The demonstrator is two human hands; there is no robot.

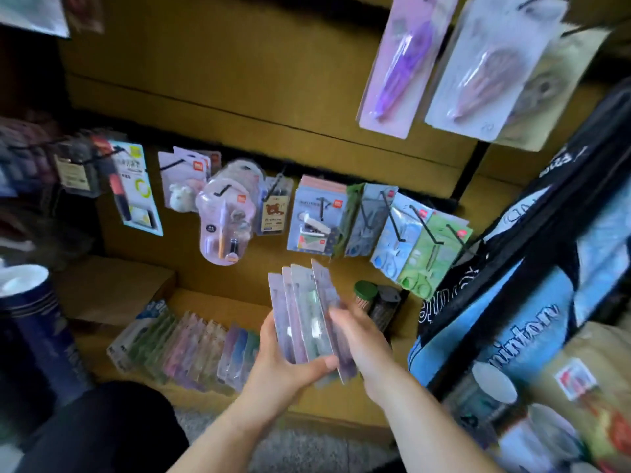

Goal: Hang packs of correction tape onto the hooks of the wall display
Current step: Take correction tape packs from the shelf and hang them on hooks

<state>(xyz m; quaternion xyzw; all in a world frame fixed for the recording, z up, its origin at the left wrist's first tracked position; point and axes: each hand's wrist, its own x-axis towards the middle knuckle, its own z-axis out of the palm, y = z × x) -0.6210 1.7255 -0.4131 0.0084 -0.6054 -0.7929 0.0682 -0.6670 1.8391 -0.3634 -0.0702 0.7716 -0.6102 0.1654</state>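
Correction tape packs (307,315), fanned, both hands gripping

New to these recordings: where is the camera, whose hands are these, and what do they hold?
No machine here: one camera on a person's head looks forward and down at their bare hands. The left hand grips a fanned bunch of packs from below; the right hand holds its right side. More packs stand in a row on the cardboard ledge below. Ahead, black hooks on the wall display carry other stationery packs. Blur hides the labels.
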